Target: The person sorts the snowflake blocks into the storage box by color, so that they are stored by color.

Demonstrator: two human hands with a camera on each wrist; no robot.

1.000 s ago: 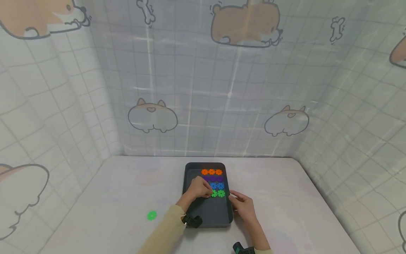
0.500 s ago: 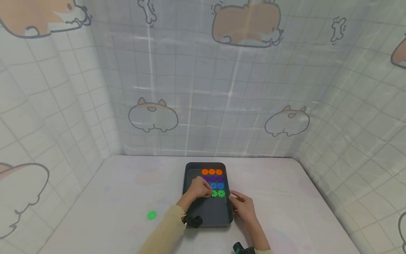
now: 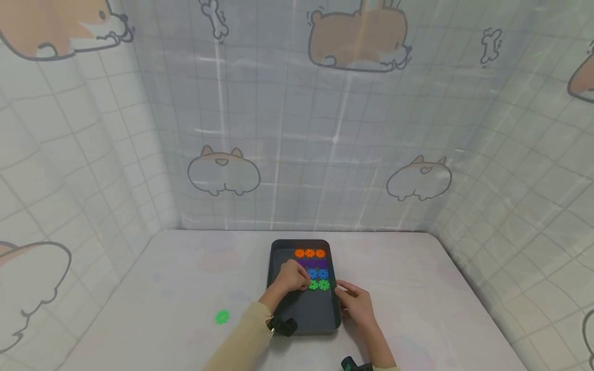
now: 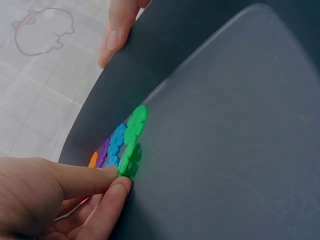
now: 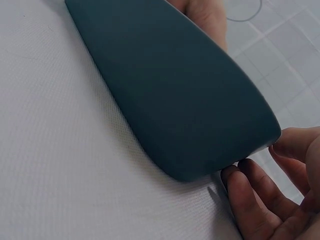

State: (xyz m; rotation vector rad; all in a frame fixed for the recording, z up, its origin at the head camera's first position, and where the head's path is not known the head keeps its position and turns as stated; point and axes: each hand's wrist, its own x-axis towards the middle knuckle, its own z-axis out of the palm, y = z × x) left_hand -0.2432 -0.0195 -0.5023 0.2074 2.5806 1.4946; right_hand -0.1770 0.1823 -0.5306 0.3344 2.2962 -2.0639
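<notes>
My left hand [image 3: 291, 275] reaches over a dark grey tray [image 3: 308, 314]. In the left wrist view, its thumb and fingers pinch a green flower-shaped disc [image 4: 126, 159] at the tray floor, edge to edge with another green flower disc [image 4: 136, 124]. Behind these lie blue [image 3: 323, 273], purple [image 3: 321, 263] and orange flower discs [image 3: 310, 253] in rows; the hand hides some of them. My right hand [image 3: 359, 304] holds the tray's right side. The right wrist view has its thumb at the rim and its fingers against the outer wall.
A loose green flower disc [image 3: 222, 317] lies on the white table [image 3: 185, 288], left of the tray. Tiled-pattern curtains [image 3: 297, 118] with cartoon dogs enclose the table at the back and sides. Dark wrist devices [image 3: 282, 325] are strapped on both arms.
Both hands and the discs keep the same places against the tray. The head view has tipped very slightly, so everything sits a little lower in it.
</notes>
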